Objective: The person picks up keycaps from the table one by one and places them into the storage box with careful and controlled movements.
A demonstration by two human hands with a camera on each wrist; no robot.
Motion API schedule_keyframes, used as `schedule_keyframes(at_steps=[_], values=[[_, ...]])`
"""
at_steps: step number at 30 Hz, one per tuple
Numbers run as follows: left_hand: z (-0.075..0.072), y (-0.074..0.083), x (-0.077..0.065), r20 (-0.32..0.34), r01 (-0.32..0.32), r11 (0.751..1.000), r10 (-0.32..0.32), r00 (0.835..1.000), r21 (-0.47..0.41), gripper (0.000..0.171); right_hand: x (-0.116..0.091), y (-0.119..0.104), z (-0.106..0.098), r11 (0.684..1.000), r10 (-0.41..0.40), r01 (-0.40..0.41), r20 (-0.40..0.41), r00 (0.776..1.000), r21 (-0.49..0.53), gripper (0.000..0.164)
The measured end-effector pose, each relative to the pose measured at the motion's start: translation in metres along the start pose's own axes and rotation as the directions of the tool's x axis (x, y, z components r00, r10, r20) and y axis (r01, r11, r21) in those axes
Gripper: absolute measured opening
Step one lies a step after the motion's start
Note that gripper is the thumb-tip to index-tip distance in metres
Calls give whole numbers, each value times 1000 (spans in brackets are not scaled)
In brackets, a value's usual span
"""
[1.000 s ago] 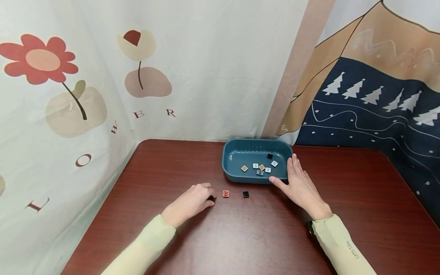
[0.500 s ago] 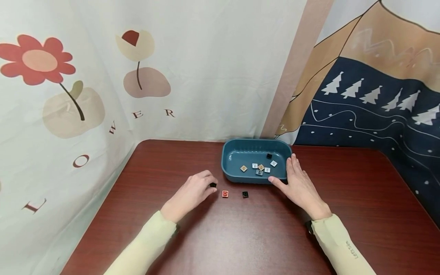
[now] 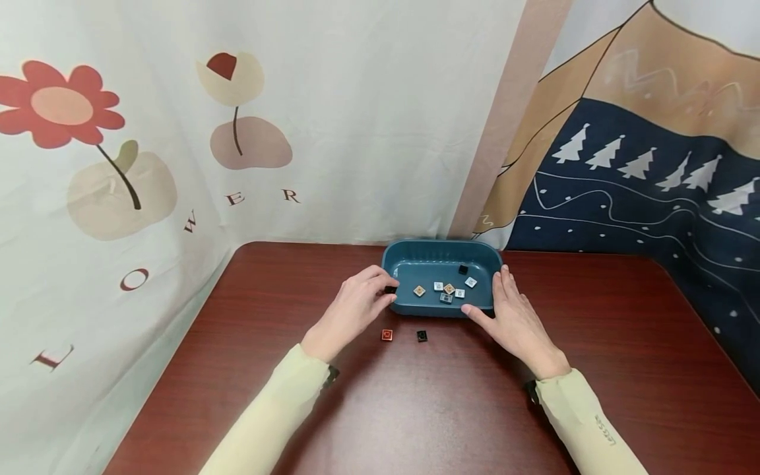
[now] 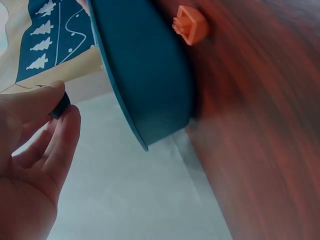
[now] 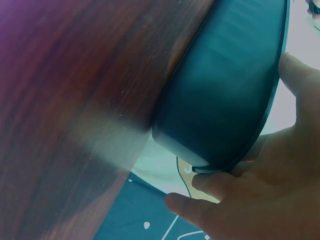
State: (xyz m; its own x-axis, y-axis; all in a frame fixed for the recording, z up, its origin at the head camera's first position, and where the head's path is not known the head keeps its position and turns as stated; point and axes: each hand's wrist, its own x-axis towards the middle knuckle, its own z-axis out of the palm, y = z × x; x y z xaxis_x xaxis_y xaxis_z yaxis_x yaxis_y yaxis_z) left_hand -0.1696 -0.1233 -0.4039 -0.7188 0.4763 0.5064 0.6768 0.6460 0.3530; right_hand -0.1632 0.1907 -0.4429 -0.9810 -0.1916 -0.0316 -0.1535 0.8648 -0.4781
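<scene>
In the head view, my left hand (image 3: 350,300) pinches a small black keycap (image 3: 390,289) between thumb and fingers, at the left rim of a blue plastic basin (image 3: 394,254). The left wrist view shows the same black keycap (image 4: 60,106) at the fingertips, above the basin's rim. My right hand (image 3: 522,326) rests on the basin's right end, fingers straight along the side and thumb on the near rim. Several keycaps in white, tan, grey and black lie inside the basin, among them a tan keycap (image 3: 419,291) and a black one (image 3: 463,270).
On the table (image 3: 380,409), in front of the basin, lie a red-orange keycap (image 3: 387,335) and another black keycap (image 3: 422,336). Printed cloth (image 3: 356,132) hangs behind the table's back edge.
My left hand has lifted the black keycap from the table and moved forward and right with it to the basin's left rim. The right hand stays on the basin.
</scene>
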Motion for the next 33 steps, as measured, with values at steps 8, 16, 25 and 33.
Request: schedule_keyframes(at_steps=[8, 16, 25, 33], values=[[13, 5, 18, 26, 92, 995, -90, 996, -48, 19, 0, 1, 0, 1000, -2, 2, -2, 1000, -2, 117], [31, 1, 30, 109, 126, 992, -122, 987, -29, 19, 0, 0, 1, 1000, 2, -2, 0, 1000, 0, 117], [43, -2, 42, 236, 180, 983, -179, 955, 16, 21, 1, 0, 1, 1000, 5, -5, 0, 1000, -7, 118], [50, -7, 51, 314, 215, 973, -230, 921, 82, 24, 1, -1, 1, 1000, 11, -11, 3, 1000, -11, 118]])
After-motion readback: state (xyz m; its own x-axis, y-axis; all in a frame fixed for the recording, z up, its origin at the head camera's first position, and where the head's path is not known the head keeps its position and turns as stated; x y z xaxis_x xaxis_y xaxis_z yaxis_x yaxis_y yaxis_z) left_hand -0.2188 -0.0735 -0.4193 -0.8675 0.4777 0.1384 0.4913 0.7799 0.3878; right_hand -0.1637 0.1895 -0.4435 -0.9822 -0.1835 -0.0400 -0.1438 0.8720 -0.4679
